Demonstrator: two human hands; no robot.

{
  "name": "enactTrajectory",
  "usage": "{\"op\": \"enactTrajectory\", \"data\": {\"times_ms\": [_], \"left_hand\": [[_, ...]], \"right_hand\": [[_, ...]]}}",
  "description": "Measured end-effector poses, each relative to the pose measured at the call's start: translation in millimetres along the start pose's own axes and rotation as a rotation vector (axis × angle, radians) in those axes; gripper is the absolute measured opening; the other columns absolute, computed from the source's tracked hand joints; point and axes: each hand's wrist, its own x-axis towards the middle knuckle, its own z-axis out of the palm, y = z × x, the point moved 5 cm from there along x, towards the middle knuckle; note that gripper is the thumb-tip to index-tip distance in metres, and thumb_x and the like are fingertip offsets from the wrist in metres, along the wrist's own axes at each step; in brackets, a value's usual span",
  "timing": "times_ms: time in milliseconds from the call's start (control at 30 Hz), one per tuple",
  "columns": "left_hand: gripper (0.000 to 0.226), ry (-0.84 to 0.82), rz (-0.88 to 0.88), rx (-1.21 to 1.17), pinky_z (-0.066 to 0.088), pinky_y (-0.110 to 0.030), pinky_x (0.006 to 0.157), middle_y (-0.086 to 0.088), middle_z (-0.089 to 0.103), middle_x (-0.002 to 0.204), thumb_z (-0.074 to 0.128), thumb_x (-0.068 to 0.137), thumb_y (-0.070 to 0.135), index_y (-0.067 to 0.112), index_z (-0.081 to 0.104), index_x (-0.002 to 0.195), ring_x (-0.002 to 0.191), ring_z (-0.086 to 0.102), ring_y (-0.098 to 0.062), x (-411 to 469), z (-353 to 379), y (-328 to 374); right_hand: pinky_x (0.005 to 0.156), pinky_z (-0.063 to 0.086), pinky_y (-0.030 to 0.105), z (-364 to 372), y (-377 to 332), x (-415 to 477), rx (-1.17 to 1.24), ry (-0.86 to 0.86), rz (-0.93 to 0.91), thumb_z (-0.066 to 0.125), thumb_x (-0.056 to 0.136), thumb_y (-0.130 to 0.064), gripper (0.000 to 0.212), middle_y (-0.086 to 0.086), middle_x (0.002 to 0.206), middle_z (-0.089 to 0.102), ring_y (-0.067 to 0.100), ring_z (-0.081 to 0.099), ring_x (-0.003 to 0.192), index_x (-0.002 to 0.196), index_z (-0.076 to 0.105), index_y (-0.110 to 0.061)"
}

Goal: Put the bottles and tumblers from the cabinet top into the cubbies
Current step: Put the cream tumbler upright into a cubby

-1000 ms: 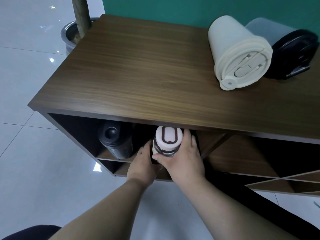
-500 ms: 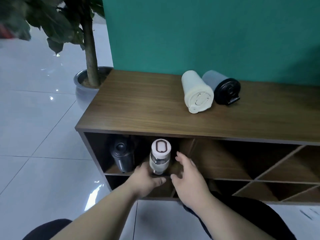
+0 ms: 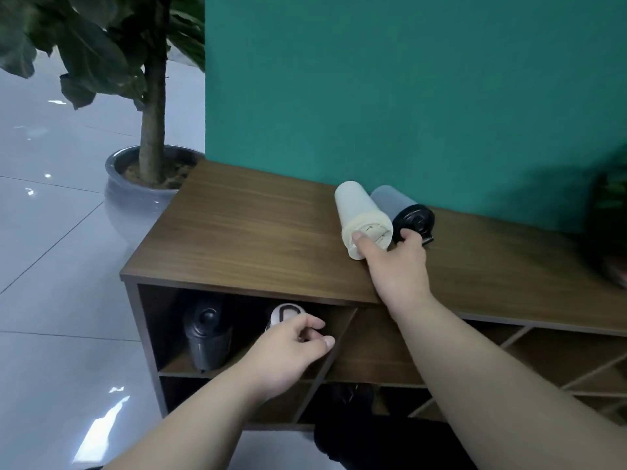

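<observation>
Two tumblers lying on their sides on the cabinet (image 3: pixel 258 232) top, near its back edge against the green wall (image 3: pixel 407 96), lids facing forward. Cream tumbler (image 3: pixel 359 215) on the left, grey tumbler (image 3: pixel 395 201) with a black lid touching it on the right.

Right hand (image 3: pixel 397 266) reaching over the top's front edge, spread around the cream tumbler's lid end: thumb on the lid's left lower rim, fingers curled into the gap beside the grey tumbler's lid. Grip partly open, touching the tumbler; cannot tell whether fully closed on it. Tumbler resting on the wood.

Left hand (image 3: pixel 288 347) low, in front of the upper left cubby, loosely curled, thumb and forefinger nearly pinched, holding nothing. Just behind it, bottle (image 3: pixel 286 313) with a white cap lying in that cubby, cap outward, mostly hidden by the hand. Dark flask (image 3: pixel 207 337) further left in the same cubby, near the cabinet's left wall.

Diagonal dividers forming more cubbies toward the right end. Potted plant (image 3: pixel 149 130) on the tiled floor (image 3: pixel 51 266) beyond the cabinet's back left corner.
</observation>
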Motion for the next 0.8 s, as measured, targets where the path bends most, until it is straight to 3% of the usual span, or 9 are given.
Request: {"op": "enactTrajectory", "data": {"times_ms": [100, 200, 367, 533, 600, 667, 800], "left_hand": [[0.033, -0.005, 0.001, 0.009, 0.047, -0.029, 0.073, 0.02, 0.068, 0.075, 0.077, 0.085, 0.041, 0.028, 0.07, 0.115, 0.067, 0.061, -0.004, 9, -1, -1], [0.026, -0.031, -0.006, 0.087, 0.051, -0.027, 0.086, 0.018, 0.07, 0.083, 0.074, 0.091, 0.04, 0.03, 0.069, 0.115, 0.082, 0.066, -0.005, 10, -1, -4], [0.027, -0.072, -0.01, 0.129, 0.05, -0.021, 0.081, 0.016, 0.071, 0.086, 0.073, 0.092, 0.04, 0.03, 0.068, 0.116, 0.079, 0.064, -0.003, 11, -2, -9], [0.033, -0.076, -0.026, 0.117, 0.051, -0.025, 0.08, 0.014, 0.071, 0.087, 0.074, 0.084, 0.047, 0.032, 0.071, 0.114, 0.077, 0.063, -0.005, 6, -4, -9], [0.037, -0.082, -0.05, 0.121, 0.049, -0.026, 0.079, 0.015, 0.07, 0.081, 0.074, 0.079, 0.05, 0.033, 0.071, 0.112, 0.074, 0.062, -0.005, 3, -3, -11], [0.026, -0.075, -0.067, 0.125, 0.048, -0.023, 0.077, 0.013, 0.071, 0.079, 0.077, 0.086, 0.04, 0.032, 0.072, 0.11, 0.071, 0.063, -0.003, 0, 0, -13], [0.032, -0.108, -0.104, 0.108, 0.046, -0.022, 0.075, 0.015, 0.073, 0.079, 0.082, 0.078, 0.035, 0.027, 0.072, 0.108, 0.068, 0.063, 0.0, -8, 13, -15]], "right_hand": [[0.101, 0.045, 0.046, 27, -5, 18, -0.02, 0.069, 0.12, 0.071, 0.061, -0.074, 0.11, 0.011, 0.143, 0.046, 0.035, 0.053, 0.125, 0.145, 0.033, -0.013], [0.103, 0.044, 0.052, 45, -8, 28, -0.013, 0.131, 0.21, 0.068, 0.054, -0.08, 0.116, 0.012, 0.139, 0.047, 0.036, 0.054, 0.122, 0.142, 0.032, -0.014], [0.1, 0.047, 0.053, 50, -7, 36, 0.009, 0.175, 0.221, 0.074, 0.059, -0.063, 0.1, 0.01, 0.132, 0.05, 0.036, 0.057, 0.114, 0.137, 0.034, -0.015], [0.085, 0.053, 0.039, 19, -9, 18, 0.162, 0.162, 0.086, 0.072, 0.062, -0.045, 0.09, 0.005, 0.128, 0.055, 0.029, 0.06, 0.107, 0.139, 0.036, -0.017], [0.079, 0.05, 0.033, -9, -12, 1, 0.245, 0.142, 0.006, 0.073, 0.065, -0.041, 0.084, -0.003, 0.121, 0.059, 0.02, 0.062, 0.103, 0.139, 0.038, -0.024], [0.074, 0.046, 0.025, -42, -14, -19, 0.273, 0.073, -0.07, 0.076, 0.071, -0.037, 0.072, -0.017, 0.113, 0.061, 0.006, 0.061, 0.1, 0.136, 0.044, -0.032], [0.083, 0.047, 0.022, -108, 0, -53, 0.208, -0.108, -0.226, 0.076, 0.074, -0.038, 0.053, -0.027, 0.111, 0.066, -0.005, 0.061, 0.105, 0.121, 0.054, -0.05]]}}
